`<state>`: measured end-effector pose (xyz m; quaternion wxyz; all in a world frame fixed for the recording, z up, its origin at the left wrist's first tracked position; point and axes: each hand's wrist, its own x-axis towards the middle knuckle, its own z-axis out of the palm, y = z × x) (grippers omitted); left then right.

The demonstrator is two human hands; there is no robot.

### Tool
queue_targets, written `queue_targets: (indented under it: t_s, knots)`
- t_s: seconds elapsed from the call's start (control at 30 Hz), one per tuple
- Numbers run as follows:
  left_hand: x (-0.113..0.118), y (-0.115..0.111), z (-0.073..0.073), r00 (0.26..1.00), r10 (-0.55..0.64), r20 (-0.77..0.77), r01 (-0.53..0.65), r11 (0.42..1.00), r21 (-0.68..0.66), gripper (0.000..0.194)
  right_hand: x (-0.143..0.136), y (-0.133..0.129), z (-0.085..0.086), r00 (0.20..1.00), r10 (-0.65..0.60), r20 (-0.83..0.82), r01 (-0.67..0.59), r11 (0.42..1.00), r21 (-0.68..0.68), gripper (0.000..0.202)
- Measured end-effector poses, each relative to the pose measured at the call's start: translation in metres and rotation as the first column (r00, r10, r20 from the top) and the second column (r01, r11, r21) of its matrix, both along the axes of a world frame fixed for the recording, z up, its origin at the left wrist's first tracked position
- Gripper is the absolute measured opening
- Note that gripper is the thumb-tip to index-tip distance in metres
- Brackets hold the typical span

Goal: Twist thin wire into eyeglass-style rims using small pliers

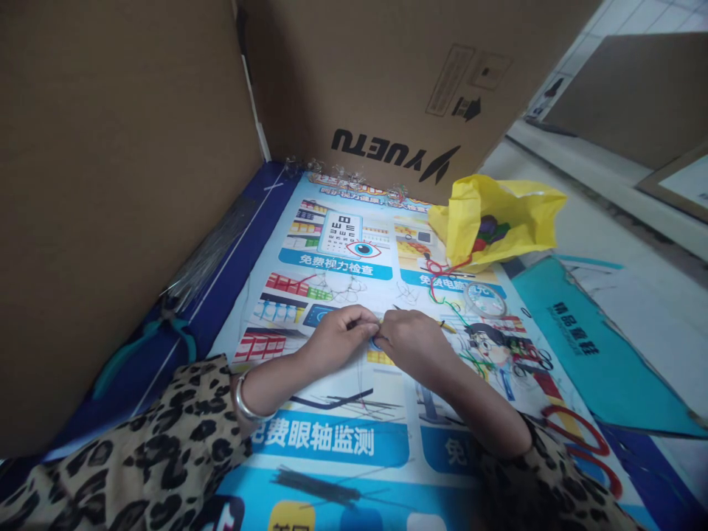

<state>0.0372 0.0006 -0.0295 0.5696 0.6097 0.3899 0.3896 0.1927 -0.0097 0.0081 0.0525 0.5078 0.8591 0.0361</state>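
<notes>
My left hand [340,339] and my right hand [414,343] meet over the middle of the printed sheet, fingertips nearly touching. Both have thumb and fingers pinched together. Whatever lies in the pinches is too small and blurred to name; fine strands seem to hang below them. A thin yellow stick-like thing [445,326] shows just beyond my right hand; whether that hand holds it is unclear. Closer to me lie loose dark wires [359,402] and a dark bundle of wires [315,487]. Small bent wire pieces [343,282] lie just past my hands.
Cardboard walls [359,88] stand left and behind. On the left are teal-handled pliers [130,358] and long thin wires [215,247]. To the right are a yellow bag [514,236] with coloured balls, red and green cords [434,284], a tape roll [502,308] and red-handled scissors [586,422].
</notes>
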Motion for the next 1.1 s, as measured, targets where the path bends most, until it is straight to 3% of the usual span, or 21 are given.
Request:
queue_targets:
  t_s: [0.33, 0.67, 0.9, 1.1]
  knots:
    - [-0.001, 0.0, 0.0, 0.998, 0.049, 0.042, -0.049, 0.999, 0.0, 0.008, -0.005, -0.001, -0.008, 0.999, 0.028, 0.036, -0.028, 0.999, 0.015, 0.026]
    - [-0.001, 0.001, -0.001, 0.998, 0.052, 0.027, -0.051, 0.999, -0.005, 0.009, -0.009, 0.003, 0.001, 0.991, -0.127, 0.032, 0.128, 0.991, -0.038, 0.023]
    - [-0.001, 0.0, -0.003, 0.998, 0.047, 0.039, -0.047, 0.999, -0.016, 0.01, -0.01, 0.007, 0.004, 0.992, -0.122, 0.024, 0.124, 0.987, -0.103, 0.019]
    - [-0.001, 0.0, -0.004, 0.999, 0.039, 0.031, -0.038, 0.999, -0.013, 0.011, -0.007, 0.007, 0.004, 0.996, -0.069, 0.059, 0.074, 0.994, -0.075, 0.022]
